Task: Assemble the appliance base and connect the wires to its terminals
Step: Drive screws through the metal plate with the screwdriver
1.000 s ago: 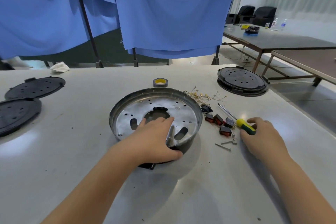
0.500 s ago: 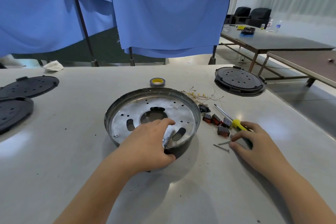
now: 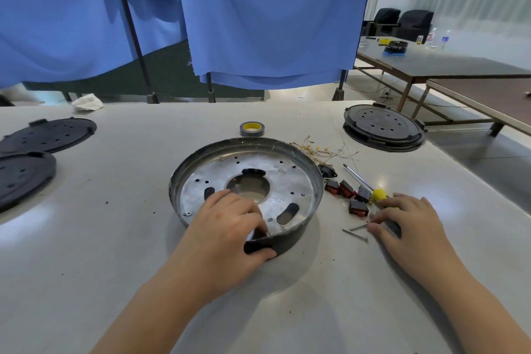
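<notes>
Right hand (image 3: 408,224): has slid off the screwdriver (image 3: 379,195), fingertips pinching a screw (image 3: 359,227), centre right.
Left hand (image 3: 230,227): still clamps the base (image 3: 287,181) rim; fastening looks next.

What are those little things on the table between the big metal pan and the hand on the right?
In the head view, small black-and-red switches and loose screws lie between the metal pan and the right hand.

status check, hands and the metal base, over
Left hand grips metal base at near rim. Right hand over screwdriver, fingers at loose screws. Wires unconnected behind.
</notes>
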`<action>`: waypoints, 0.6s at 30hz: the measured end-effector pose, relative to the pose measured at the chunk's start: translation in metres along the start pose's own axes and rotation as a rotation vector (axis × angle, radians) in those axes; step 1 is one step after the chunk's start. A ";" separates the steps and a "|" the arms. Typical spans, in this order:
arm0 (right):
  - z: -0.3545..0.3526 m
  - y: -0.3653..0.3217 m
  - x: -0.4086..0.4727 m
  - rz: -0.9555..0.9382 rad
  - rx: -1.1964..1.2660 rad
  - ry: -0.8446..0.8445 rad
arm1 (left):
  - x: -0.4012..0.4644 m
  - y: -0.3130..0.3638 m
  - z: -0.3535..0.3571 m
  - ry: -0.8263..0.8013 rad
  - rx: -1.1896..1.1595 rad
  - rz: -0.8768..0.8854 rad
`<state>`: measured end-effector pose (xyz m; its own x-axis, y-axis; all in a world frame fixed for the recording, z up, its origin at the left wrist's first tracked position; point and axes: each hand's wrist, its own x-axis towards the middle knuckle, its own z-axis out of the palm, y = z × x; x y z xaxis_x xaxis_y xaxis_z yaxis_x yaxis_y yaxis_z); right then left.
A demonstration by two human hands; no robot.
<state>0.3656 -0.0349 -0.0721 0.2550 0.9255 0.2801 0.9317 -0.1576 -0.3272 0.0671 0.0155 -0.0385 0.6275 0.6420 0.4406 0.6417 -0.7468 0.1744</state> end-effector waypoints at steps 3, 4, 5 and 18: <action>-0.002 -0.004 0.001 -0.054 -0.021 0.083 | 0.000 0.000 0.002 0.013 -0.027 0.005; -0.003 -0.006 0.001 -0.086 -0.011 0.122 | 0.000 0.000 0.003 0.019 -0.036 0.010; -0.005 -0.010 0.002 -0.113 0.015 0.156 | 0.000 0.000 0.004 0.025 -0.047 0.016; 0.009 -0.089 0.038 0.498 0.740 -0.233 | -0.006 0.001 0.011 0.158 0.001 0.089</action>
<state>0.2897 0.0176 -0.0407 0.4493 0.8682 -0.2106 0.3049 -0.3706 -0.8773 0.0691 0.0126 -0.0504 0.6047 0.5382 0.5871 0.5874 -0.7992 0.1276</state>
